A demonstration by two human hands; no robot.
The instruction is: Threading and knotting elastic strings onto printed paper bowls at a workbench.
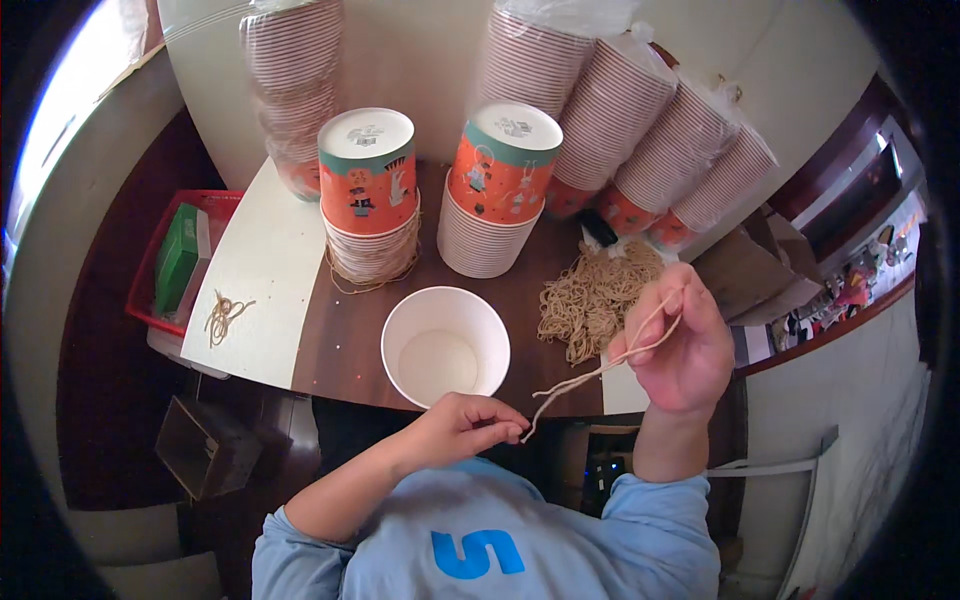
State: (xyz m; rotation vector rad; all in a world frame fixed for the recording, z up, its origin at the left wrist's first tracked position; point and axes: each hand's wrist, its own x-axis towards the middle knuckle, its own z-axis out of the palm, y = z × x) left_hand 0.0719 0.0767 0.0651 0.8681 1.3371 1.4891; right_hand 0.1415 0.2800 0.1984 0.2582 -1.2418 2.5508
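A length of thin beige string (590, 375) stretches between my hands, over the table's front edge. My right hand (685, 345) is raised at the right with its fingers closed on the looped end of the string. My left hand (468, 430) is pinched at the string's loose tail, just in front of a white paper tub (445, 345). That tub stands upright with its mouth facing up, and nothing shows inside. Beside my right hand lies a tangled pile of the same string (590, 295).
Two upside-down stacks of orange-and-green paper tubs (368, 180) (505, 165) stand behind; string circles the left one. Bagged tub stacks (620, 110) lean at the back. A small string bunch (228, 315) lies left, near a red crate (150, 270). A cardboard box (765, 260) sits right.
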